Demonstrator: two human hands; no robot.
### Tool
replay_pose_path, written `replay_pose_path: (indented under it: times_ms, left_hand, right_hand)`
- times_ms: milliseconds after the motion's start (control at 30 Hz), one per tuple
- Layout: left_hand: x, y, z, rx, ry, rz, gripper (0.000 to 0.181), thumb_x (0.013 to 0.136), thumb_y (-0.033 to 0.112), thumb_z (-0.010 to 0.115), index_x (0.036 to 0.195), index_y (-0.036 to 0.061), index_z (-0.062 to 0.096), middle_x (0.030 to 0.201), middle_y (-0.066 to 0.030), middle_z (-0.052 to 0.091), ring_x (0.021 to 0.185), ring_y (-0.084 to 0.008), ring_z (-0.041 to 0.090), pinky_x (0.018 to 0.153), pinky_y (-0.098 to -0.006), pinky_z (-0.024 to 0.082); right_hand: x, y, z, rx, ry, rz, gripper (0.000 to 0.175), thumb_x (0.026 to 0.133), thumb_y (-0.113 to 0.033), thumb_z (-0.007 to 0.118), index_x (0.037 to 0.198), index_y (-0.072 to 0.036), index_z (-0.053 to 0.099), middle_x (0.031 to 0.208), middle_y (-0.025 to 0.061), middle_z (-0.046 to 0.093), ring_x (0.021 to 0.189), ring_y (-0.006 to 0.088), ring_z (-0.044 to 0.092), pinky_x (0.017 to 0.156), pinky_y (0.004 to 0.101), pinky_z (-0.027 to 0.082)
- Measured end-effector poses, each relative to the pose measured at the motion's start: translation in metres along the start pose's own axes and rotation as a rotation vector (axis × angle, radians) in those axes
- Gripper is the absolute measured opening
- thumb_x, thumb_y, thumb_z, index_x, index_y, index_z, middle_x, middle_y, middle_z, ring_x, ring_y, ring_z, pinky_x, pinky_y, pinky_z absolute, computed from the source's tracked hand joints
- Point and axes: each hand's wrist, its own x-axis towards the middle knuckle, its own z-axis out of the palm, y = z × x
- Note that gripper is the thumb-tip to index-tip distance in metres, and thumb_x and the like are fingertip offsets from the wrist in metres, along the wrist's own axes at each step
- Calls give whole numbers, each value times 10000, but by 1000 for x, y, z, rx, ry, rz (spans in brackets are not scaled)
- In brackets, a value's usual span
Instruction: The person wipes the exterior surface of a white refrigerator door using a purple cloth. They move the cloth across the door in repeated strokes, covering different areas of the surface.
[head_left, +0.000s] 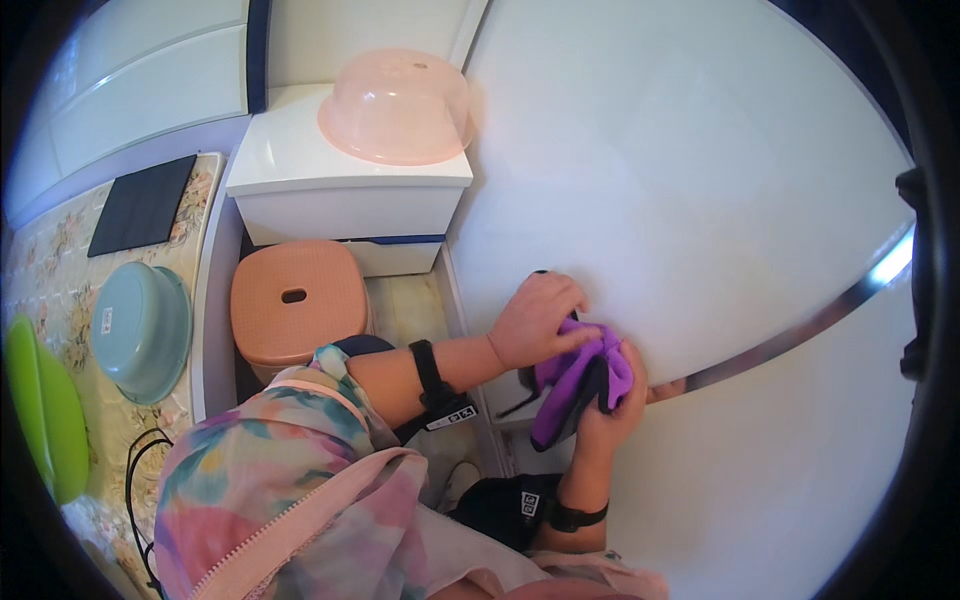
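Both hands hold a bunched purple cloth (551, 412) with dark edging, close to a glossy white panel (675, 187). My left hand (541, 319) grips its upper part from above, with the thumb pressed on the folds. The lower right side of the cloth is wrapped by my right hand (619, 405); its fingertips are partly hidden. One flap hangs down between the two wrists. A thin dark cord-like strip (517, 405) shows beneath my left hand. A shiny metal strip (780, 349) crosses the panel beside my right hand.
A pink translucent basin (401, 109) rests upside down on a white cabinet (352, 210). An orange stool (296, 300) stands beside it. On a floral mattress (67, 285) at left lie a dark flat board (146, 206), a teal basin (139, 330), a green basin (45, 412) and black cables (129, 480).
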Motion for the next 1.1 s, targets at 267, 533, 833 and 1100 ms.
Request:
replay_pose_path:
  times_ms: [267,533,833,1100]
  left_hand:
    - [-1,0,-9,-854,-909,-9,767,837,381,713,1446,64,370,1319,-194,546,1225,-266,525,1042,-368,379]
    - [14,-40,-7,-863,-145,-414,281,896,10,519,1148,68,629,1105,-77,660,1050,-176,604,949,-310,458]
    - [-4,-7,5,-928,-106,-447,317,910,49,555,1222,54,502,1031,-53,644,945,-88,597,811,-242,484]
    - [-27,29,30,-1171,-231,-344,504,890,261,615,1301,17,455,1219,-120,542,1126,-206,533,1008,-354,407]
  right_hand:
    - [-1,-6,-10,7,139,-202,309,846,-4,603,1153,-14,571,1135,209,617,1034,340,612,923,423,491]
    - [-14,-9,-17,478,105,-304,283,985,-211,479,1175,-19,562,884,212,668,742,265,649,647,312,503]
    - [-6,-22,4,291,-289,305,490,963,-228,554,1389,-13,442,823,91,650,694,153,597,686,286,496]
    - [-4,-1,11,497,170,255,503,1032,-299,382,1435,1,349,1224,117,530,1057,180,540,915,326,440]
